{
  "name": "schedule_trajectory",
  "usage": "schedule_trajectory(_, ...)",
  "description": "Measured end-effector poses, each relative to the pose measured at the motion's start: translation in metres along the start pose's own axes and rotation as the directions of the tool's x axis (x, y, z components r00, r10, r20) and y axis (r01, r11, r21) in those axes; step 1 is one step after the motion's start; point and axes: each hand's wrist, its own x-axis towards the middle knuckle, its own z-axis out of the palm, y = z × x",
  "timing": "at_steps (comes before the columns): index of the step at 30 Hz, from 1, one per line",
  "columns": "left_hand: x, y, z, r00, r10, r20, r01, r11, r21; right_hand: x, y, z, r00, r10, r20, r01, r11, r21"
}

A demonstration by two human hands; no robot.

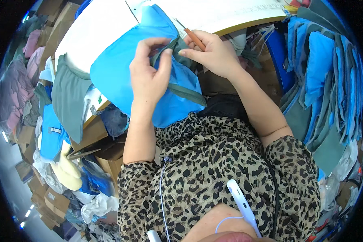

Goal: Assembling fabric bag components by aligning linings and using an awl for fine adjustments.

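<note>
A bright blue fabric piece [117,66] with grey-green edging lies across the table's edge and hangs down against my lap. My left hand [149,74] is closed on the grey-green edging [163,54], thumb and fingers pinching it above the blue cloth. In my right hand [218,54] is a seam ripper [195,39] with an orange-brown handle, its thin metal tip pointing up and away to the left. The right thumb and fingertips are close to the same edging; whether they also grip it is hard to make out.
The white tabletop [105,24] curves across the far side. A grey-green piece [70,97] drapes over its left edge. At right hangs a thick stack of blue and grey-green pieces [320,68]. Cardboard boxes [54,203], scissors [82,153] and fabric heaps [18,88] crowd the left.
</note>
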Motion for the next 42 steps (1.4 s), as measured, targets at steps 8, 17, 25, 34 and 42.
schedule_trajectory(8, 0.014, 0.006, 0.003, 0.990, -0.117, 0.080, 0.085, 0.943, 0.322, 0.005, 0.015, 0.001, 0.994, -0.053, -0.099, 0.061, 0.994, 0.087)
schedule_trajectory(17, 0.025, -0.010, 0.008, 0.967, 0.250, 0.055, -0.255, 0.926, 0.279, 0.003, 0.023, 0.003, 0.940, -0.213, -0.267, 0.216, 0.976, -0.019)
schedule_trajectory(25, 0.027, -0.007, 0.007, 0.998, -0.059, 0.018, 0.052, 0.966, 0.252, -0.026, -0.006, 0.001, 0.998, -0.025, 0.064, 0.022, 0.998, 0.059)
schedule_trajectory(34, 0.023, -0.007, 0.009, 1.000, -0.002, -0.021, 0.008, 0.961, 0.276, -0.022, -0.003, 0.007, 0.996, 0.017, 0.085, -0.022, 0.998, 0.058)
schedule_trajectory(42, 0.020, -0.008, 0.011, 0.971, 0.238, -0.014, -0.210, 0.881, 0.423, -0.023, -0.002, 0.007, 0.997, -0.001, 0.073, -0.006, 0.996, 0.092)
